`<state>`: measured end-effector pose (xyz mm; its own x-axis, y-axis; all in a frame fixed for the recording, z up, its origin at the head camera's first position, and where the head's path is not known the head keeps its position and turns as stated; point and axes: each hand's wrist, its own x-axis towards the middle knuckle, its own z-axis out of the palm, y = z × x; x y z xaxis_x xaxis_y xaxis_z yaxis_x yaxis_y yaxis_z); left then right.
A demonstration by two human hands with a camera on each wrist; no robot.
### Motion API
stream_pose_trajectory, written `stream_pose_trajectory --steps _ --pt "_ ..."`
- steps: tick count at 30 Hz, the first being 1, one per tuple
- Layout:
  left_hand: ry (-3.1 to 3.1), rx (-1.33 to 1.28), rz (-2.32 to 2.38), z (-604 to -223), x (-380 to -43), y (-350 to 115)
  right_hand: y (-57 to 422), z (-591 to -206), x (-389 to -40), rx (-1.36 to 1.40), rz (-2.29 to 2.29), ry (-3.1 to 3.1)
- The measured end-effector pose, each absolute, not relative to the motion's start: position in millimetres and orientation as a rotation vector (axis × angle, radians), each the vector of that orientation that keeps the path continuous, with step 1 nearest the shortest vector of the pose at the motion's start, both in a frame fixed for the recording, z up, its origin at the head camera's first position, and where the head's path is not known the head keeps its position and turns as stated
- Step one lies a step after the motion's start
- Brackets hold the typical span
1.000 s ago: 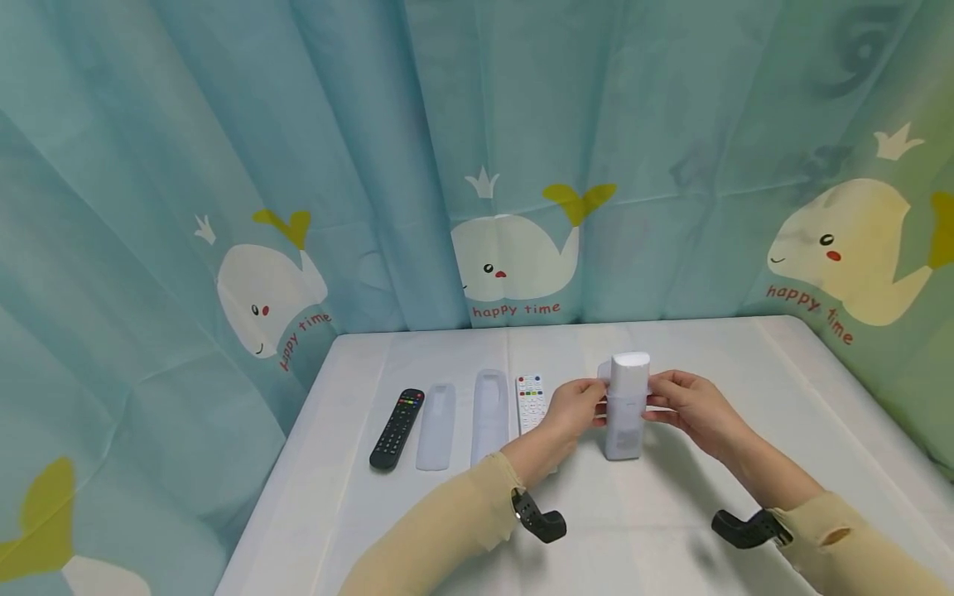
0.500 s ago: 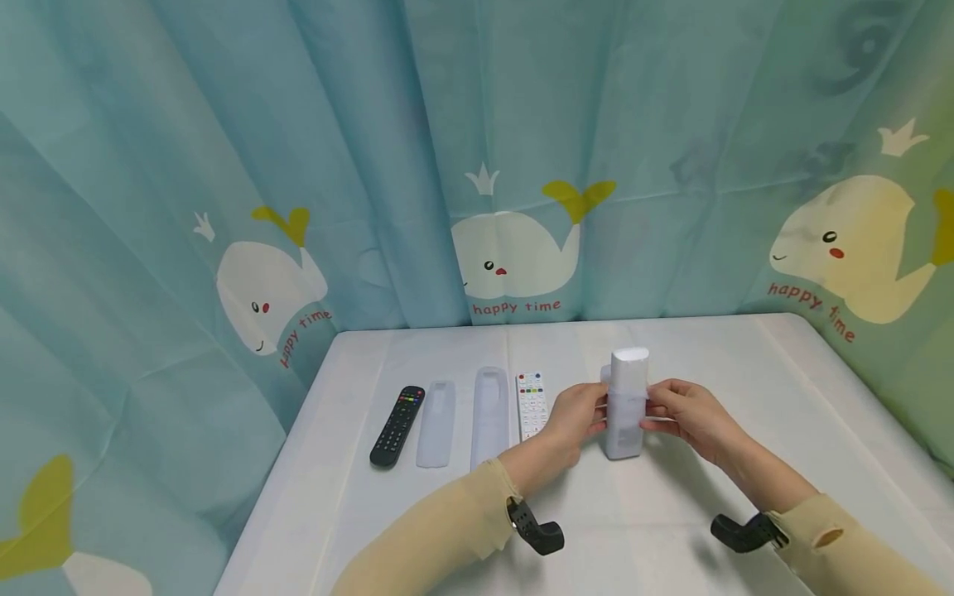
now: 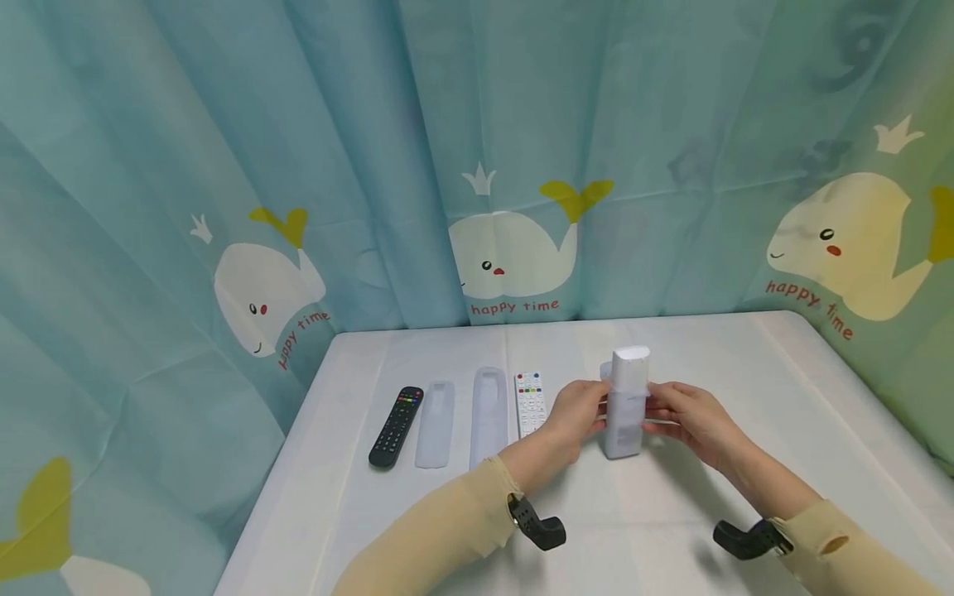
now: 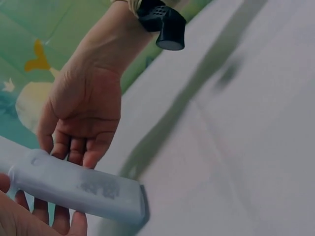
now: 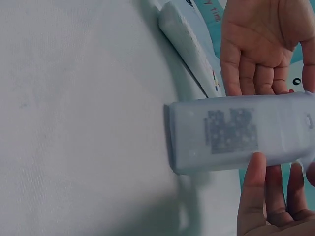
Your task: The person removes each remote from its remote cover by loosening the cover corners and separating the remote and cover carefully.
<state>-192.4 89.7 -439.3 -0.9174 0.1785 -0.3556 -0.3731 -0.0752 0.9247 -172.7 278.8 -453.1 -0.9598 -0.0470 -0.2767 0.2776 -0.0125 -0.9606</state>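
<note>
A white remote control (image 3: 631, 364) stands nearly upright over the white table, its bare top end sticking out of a translucent remote cover (image 3: 624, 426). The cover wraps the lower part, and a loose flap of it shows at the upper left. My left hand (image 3: 574, 415) pinches the cover's left side near its upper edge. From the other side, my right hand (image 3: 695, 418) grips the right edge with thumb and fingers. Through the cover, a dark printed label (image 5: 231, 131) shows in the right wrist view. The cover's lower end is right at the tabletop.
To the left lie a black remote (image 3: 397, 426), a small translucent cover (image 3: 436, 425), a longer translucent cover (image 3: 489, 418) and a white remote with coloured buttons (image 3: 530, 401), partly behind my left hand. A whale-print curtain (image 3: 522, 124) hangs behind the table (image 3: 745, 356).
My right hand has shifted slightly down along the cover. The left hand and the covered remote stay almost in place.
</note>
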Motion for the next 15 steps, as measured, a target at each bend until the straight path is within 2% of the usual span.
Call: stream_pose_trajectory --steps 15 --pt "1.911 -0.132 1.979 -440 -198 84 280 -440 -169 0.157 -2.050 2.155"
